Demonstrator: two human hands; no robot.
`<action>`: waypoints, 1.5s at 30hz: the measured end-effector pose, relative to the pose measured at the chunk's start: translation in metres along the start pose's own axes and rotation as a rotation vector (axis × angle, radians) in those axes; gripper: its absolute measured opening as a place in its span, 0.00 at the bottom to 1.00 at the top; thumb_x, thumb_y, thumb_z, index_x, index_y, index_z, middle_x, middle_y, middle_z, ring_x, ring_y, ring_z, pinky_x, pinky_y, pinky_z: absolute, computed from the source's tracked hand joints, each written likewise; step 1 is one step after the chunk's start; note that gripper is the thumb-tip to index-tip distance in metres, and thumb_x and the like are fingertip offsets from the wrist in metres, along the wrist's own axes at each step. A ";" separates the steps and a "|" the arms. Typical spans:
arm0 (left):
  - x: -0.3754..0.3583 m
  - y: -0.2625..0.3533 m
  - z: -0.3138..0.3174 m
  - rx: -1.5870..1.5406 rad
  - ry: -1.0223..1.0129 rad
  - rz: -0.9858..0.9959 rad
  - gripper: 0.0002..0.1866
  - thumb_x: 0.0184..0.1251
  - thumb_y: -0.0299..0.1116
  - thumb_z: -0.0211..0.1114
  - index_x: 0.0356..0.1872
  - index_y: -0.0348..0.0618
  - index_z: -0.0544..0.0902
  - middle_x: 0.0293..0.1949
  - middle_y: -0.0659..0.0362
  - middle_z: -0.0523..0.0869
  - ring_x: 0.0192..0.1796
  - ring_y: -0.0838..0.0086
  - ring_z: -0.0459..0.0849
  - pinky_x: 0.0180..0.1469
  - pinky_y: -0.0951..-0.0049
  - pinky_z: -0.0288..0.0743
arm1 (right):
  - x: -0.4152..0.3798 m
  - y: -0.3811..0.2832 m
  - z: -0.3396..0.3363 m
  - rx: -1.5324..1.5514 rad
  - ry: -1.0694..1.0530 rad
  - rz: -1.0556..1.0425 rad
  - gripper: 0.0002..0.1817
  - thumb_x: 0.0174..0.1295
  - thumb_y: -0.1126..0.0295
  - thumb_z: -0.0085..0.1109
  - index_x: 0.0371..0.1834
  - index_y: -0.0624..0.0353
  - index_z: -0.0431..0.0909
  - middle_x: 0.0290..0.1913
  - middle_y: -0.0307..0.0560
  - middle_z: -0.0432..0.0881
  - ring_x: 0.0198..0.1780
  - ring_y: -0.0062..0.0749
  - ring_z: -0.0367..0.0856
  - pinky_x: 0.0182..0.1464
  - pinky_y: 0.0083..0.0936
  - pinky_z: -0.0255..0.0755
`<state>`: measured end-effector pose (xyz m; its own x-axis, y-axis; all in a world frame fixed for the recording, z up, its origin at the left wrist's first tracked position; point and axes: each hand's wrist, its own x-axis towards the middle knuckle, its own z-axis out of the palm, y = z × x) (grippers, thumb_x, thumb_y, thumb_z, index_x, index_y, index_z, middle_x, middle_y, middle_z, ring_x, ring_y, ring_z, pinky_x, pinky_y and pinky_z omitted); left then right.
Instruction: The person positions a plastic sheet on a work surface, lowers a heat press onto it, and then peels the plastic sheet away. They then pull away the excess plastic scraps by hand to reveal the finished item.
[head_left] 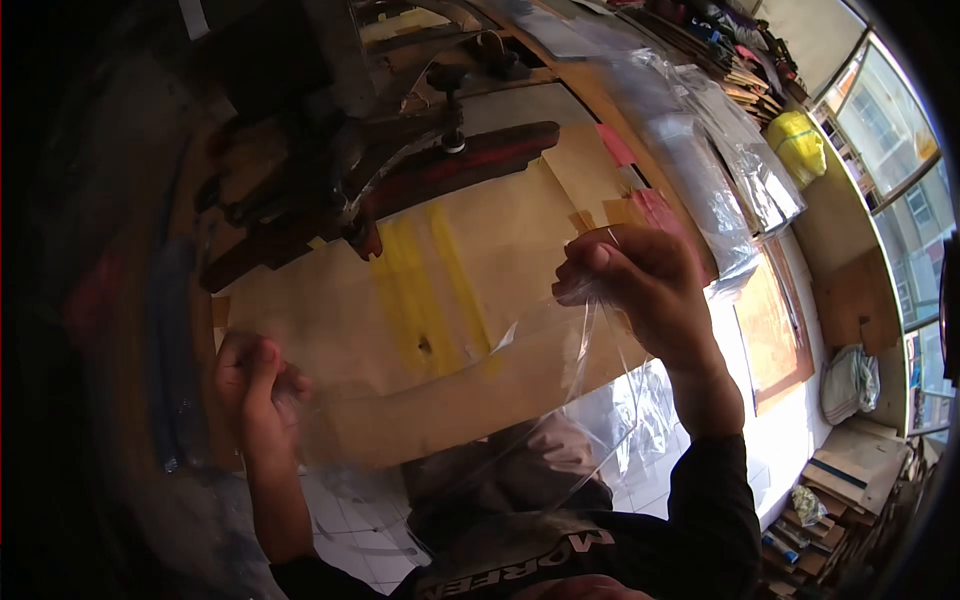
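Note:
A clear plastic bag is stretched between my two hands above the near edge of a wooden worktable. My left hand pinches its lower left corner. At the upper right corner, my right hand is closed on the film. The bag sags toward my lap between them. The tabletop under it is covered with brown paper bearing yellow streaks.
A dark metal sealing machine with a long reddish arm stands at the back of the table. A pile of clear plastic bags lies to the right, a yellow bag beyond it. Wooden boards and scraps lie on the floor at right.

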<state>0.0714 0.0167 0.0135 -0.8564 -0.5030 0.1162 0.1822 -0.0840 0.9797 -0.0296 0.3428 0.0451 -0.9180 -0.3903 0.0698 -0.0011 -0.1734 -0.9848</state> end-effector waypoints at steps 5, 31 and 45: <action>-0.009 0.000 -0.006 0.024 0.030 0.129 0.09 0.63 0.32 0.63 0.30 0.43 0.71 0.22 0.64 0.71 0.16 0.81 0.73 0.16 0.81 0.65 | 0.002 -0.002 -0.009 -0.123 -0.071 0.071 0.24 0.65 0.53 0.55 0.37 0.71 0.79 0.31 0.50 0.84 0.34 0.31 0.85 0.39 0.23 0.78; -0.083 0.014 -0.024 0.066 -0.251 0.133 0.13 0.60 0.28 0.64 0.44 0.38 0.73 0.41 0.56 0.76 0.35 0.67 0.84 0.36 0.69 0.79 | -0.094 -0.032 -0.007 -0.030 -0.038 -0.067 0.16 0.62 0.71 0.60 0.46 0.75 0.77 0.36 0.52 0.84 0.39 0.30 0.85 0.45 0.23 0.79; -0.082 0.078 0.099 0.624 -0.750 0.493 0.14 0.59 0.25 0.65 0.46 0.29 0.79 0.36 0.48 0.85 0.40 0.67 0.86 0.45 0.75 0.77 | -0.084 -0.036 0.042 -0.262 -0.177 -0.168 0.13 0.60 0.70 0.63 0.41 0.71 0.80 0.36 0.49 0.84 0.39 0.23 0.83 0.41 0.19 0.77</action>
<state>0.1079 0.1365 0.0962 -0.8717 0.3078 0.3813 0.4900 0.5401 0.6843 0.0639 0.3439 0.0812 -0.8136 -0.5304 0.2380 -0.2687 -0.0199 -0.9630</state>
